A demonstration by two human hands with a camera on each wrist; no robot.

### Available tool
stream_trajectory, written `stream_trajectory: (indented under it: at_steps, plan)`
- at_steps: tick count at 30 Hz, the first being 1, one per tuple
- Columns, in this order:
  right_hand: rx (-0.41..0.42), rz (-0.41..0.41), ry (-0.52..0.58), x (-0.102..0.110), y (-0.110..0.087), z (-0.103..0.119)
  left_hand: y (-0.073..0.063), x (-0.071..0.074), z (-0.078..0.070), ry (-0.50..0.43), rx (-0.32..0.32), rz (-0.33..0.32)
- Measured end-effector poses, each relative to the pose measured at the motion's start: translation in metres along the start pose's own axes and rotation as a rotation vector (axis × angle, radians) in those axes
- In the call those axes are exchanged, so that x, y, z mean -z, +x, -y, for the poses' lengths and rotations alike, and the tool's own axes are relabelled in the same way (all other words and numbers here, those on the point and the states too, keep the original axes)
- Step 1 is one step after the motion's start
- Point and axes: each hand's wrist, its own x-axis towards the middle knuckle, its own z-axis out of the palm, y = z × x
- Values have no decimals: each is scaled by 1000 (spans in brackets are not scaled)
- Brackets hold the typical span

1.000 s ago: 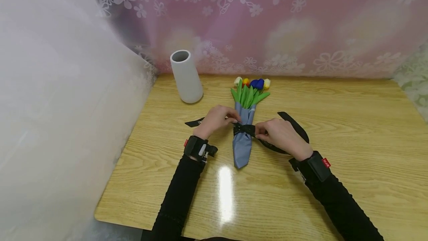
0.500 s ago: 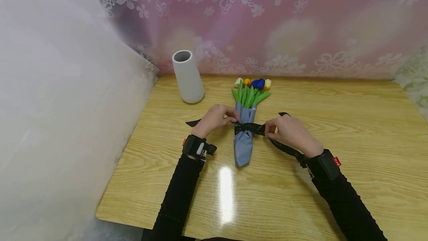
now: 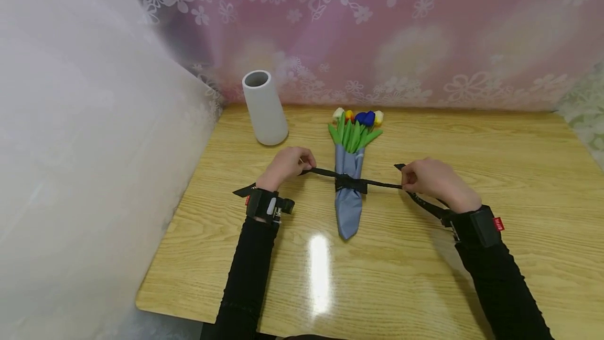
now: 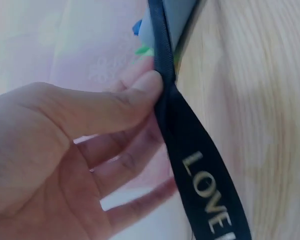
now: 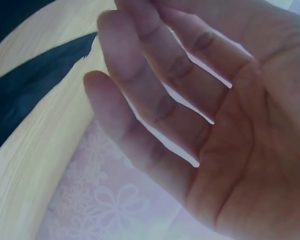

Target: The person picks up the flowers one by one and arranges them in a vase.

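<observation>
A bouquet of tulips with white, orange, blue and cream heads lies on the table, its stems wrapped in blue-grey paper. Around the wrap runs a black ribbon, crossed at the middle and stretched taut to both sides. My left hand pinches one end between thumb and forefinger; in the left wrist view the ribbon's tail hangs down with pale lettering. On the other side my right hand pinches the opposite end, the tail trailing below toward the wrist. In the right wrist view the pinch itself is mostly out of frame.
A white vase stands upright at the back left of the wooden table. Behind the table hangs a pink flowered curtain, and a white sheet borders the left side.
Both hands have moved apart, left hand to the left and right hand to the right, pulling the ribbon from loose near the wrap to a straight line across it. The bouquet has shifted slightly right.
</observation>
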Motion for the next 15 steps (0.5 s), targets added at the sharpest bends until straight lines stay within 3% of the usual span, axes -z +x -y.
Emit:
stream_trajectory:
  at_steps: [4,6,10,12,15]
  plan:
    - [-9,9,8,1,-1,-4,-4,4,2,48,53,1]
    - [-2,-6,12,1,-1,-3,-4,4,0,50,40,-19]
    - [35,-99,6,-5,5,5,1,0,-13,-6,-67,-68]
    - [71,-165,9,-10,9,12,4,-4,-20,-27,-141,-55]
    - [139,-234,11,-21,18,22,9,-14,-30,-29,-202,-3]
